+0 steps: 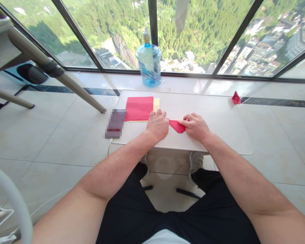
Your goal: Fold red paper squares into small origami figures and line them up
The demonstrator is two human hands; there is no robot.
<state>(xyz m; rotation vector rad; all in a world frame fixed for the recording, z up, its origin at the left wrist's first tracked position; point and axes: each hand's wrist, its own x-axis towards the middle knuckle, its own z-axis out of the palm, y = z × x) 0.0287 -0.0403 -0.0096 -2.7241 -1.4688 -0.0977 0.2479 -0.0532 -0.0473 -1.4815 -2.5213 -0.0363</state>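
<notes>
A small piece of folded red paper (pixel 177 126) lies on the low white table, its lower edge coming to a blunt point. My left hand (pixel 158 126) is closed with curled fingers at the paper's left corner, and its thumb side meets that corner. From the other side, my right hand (pixel 196 127) grips the right end between thumb and fingers, covering that corner. Left of my hands is a stack of red paper sheets (pixel 139 107), with a yellow sheet (pixel 156 103) showing from under it. A finished-looking red folded paper shape (pixel 236 98) stands at the table's far right corner.
A blurred-out phone (pixel 116 123) with a white cable lies at the left edge of the white table (pixel 218 135). Behind the table, a blue water jug (pixel 149 66) stands by the tall windows. A metal-legged frame (pixel 73 84) rises at the left.
</notes>
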